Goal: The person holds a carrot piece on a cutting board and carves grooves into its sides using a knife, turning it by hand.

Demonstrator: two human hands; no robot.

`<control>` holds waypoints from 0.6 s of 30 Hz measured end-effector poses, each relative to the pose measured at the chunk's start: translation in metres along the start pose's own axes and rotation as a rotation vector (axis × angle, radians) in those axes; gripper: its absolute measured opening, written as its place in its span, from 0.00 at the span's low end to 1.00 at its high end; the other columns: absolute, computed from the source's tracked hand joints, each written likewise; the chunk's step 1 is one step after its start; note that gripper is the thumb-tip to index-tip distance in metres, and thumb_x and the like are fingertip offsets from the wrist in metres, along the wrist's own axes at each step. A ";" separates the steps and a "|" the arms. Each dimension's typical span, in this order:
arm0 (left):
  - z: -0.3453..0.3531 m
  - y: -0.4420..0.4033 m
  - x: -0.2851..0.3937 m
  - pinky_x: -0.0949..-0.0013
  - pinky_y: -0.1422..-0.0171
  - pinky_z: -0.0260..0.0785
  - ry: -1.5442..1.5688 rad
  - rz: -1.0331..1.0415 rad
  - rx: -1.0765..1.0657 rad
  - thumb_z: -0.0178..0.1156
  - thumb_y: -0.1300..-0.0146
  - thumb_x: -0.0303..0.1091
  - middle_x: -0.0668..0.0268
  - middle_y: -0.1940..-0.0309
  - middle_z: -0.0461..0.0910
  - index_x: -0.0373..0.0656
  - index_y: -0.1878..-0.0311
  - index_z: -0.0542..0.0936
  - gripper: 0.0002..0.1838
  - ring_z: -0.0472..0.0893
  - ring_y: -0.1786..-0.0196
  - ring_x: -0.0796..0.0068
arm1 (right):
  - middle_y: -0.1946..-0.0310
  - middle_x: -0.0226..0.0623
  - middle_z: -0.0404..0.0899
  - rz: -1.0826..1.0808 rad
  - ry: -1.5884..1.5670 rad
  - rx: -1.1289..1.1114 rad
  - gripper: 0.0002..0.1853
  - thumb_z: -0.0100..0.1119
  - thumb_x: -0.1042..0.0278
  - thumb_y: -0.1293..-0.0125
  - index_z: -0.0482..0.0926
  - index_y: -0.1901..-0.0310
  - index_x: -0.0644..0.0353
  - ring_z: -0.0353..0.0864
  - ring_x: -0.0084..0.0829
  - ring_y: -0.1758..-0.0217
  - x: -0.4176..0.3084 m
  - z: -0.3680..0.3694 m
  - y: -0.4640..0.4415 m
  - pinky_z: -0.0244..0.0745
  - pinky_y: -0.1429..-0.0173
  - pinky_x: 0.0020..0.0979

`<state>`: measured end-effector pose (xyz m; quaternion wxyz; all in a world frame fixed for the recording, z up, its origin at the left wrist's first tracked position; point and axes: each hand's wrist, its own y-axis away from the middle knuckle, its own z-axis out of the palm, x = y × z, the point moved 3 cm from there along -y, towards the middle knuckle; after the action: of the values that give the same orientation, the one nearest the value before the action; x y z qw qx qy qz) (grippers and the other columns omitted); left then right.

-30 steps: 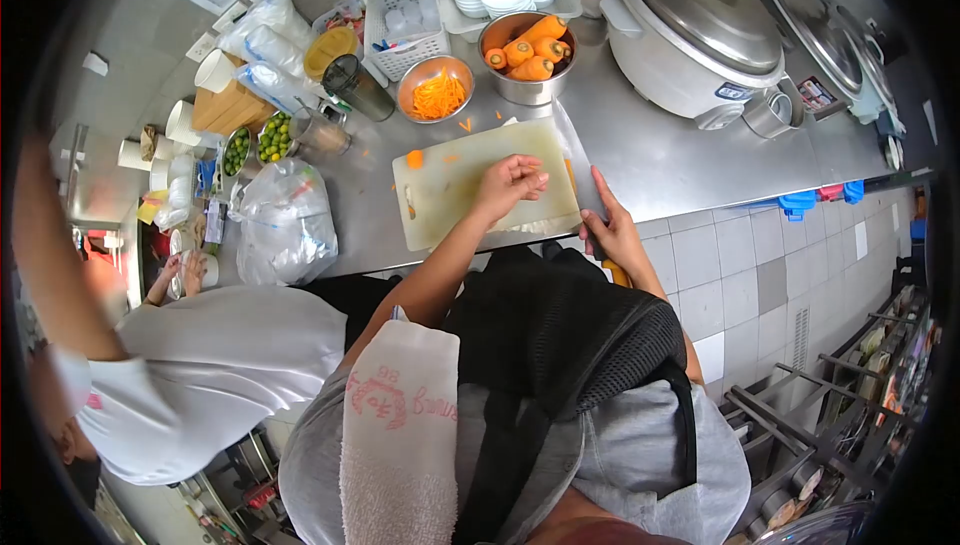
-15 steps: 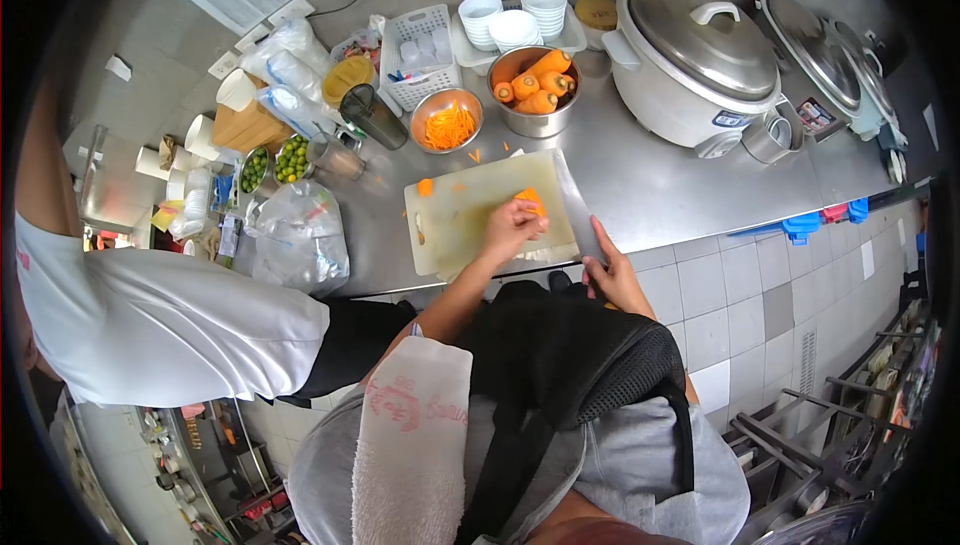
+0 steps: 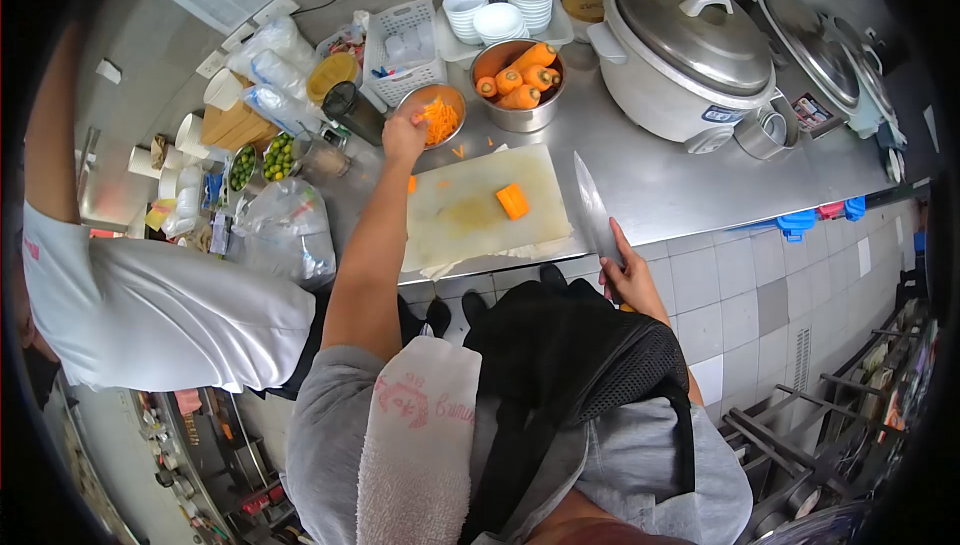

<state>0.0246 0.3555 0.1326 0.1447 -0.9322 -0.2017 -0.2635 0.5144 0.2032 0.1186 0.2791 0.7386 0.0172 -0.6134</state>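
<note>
The right grip (image 3: 628, 277) is wrapped round the handle of a large knife (image 3: 594, 203), just outside the near edge of the steel surface (image 3: 670, 185). The blade crosses that edge and points toward the far one, just beside the cutting board (image 3: 475, 230) and apart from it; whether it touches the surface cannot be told.

The left grip (image 3: 405, 137) is at the near left rim of a round metal bowl (image 3: 428, 94), fingers against the carrot shreds (image 3: 441, 123); I cannot tell if it is grasping any or has released them. That arm stretches over the near edge, past the left end of the board.

An orange carrot block (image 3: 512, 201) lies alone on the right half of the board, which sits along the near edge with a pale sheet (image 3: 520, 250) showing under it. A smaller carrot piece (image 3: 412, 185) shows at the board's left end, partly behind the forearm.

Toward the far edge, a steel pot (image 3: 528, 120) of whole carrots (image 3: 520, 97) stands right of the bowl, and a rice cooker (image 3: 680, 75) stands farther right.
</note>
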 end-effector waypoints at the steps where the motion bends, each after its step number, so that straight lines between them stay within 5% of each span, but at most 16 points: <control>1: 0.004 -0.001 -0.002 0.59 0.39 0.80 0.002 0.003 -0.002 0.74 0.40 0.27 0.55 0.44 0.88 0.48 0.47 0.89 0.16 0.88 0.46 0.58 | 0.75 0.30 0.78 -0.005 -0.001 0.010 0.40 0.56 0.75 0.20 0.54 0.13 0.35 0.76 0.20 0.77 0.003 -0.004 -0.001 0.79 0.70 0.29; 6: 0.027 0.031 0.014 0.59 0.31 0.77 0.081 0.284 0.034 0.60 0.43 0.13 0.54 0.41 0.87 0.46 0.42 0.87 0.26 0.86 0.39 0.54 | 0.75 0.31 0.79 -0.002 0.037 -0.001 0.40 0.56 0.75 0.20 0.54 0.13 0.36 0.76 0.20 0.78 0.013 -0.029 -0.012 0.79 0.71 0.28; 8: 0.026 0.075 0.062 0.61 0.26 0.73 0.255 0.273 -0.351 0.56 0.48 0.09 0.53 0.38 0.85 0.46 0.40 0.86 0.33 0.83 0.33 0.53 | 0.75 0.31 0.79 -0.005 0.066 -0.036 0.40 0.56 0.75 0.20 0.54 0.13 0.36 0.76 0.20 0.78 0.013 -0.035 -0.019 0.79 0.71 0.28; 10: 0.059 0.117 0.065 0.62 0.23 0.69 0.277 0.549 -0.593 0.56 0.52 0.08 0.55 0.32 0.81 0.48 0.38 0.85 0.37 0.79 0.29 0.54 | 0.75 0.32 0.80 0.013 0.095 -0.071 0.40 0.56 0.76 0.20 0.54 0.13 0.36 0.76 0.20 0.79 0.009 -0.040 -0.029 0.79 0.71 0.29; 14: 0.070 0.172 0.079 0.61 0.24 0.70 -0.008 0.524 -0.546 0.56 0.51 0.07 0.60 0.30 0.79 0.49 0.38 0.84 0.37 0.79 0.31 0.57 | 0.75 0.32 0.79 0.010 0.146 -0.151 0.40 0.56 0.76 0.21 0.54 0.13 0.36 0.76 0.21 0.79 -0.008 -0.037 -0.045 0.79 0.71 0.29; 18: 0.065 0.181 0.066 0.62 0.24 0.71 0.381 0.255 -0.523 0.62 0.48 0.08 0.63 0.31 0.76 0.46 0.42 0.82 0.30 0.79 0.30 0.59 | 0.76 0.33 0.79 0.013 0.178 -0.236 0.40 0.55 0.75 0.21 0.54 0.14 0.35 0.77 0.22 0.80 -0.011 -0.028 -0.058 0.79 0.71 0.29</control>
<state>0.1856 0.2414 0.0863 -0.0323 -0.8895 0.0215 -0.4553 0.5157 0.2678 0.1082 0.3652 0.7523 0.1090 -0.5373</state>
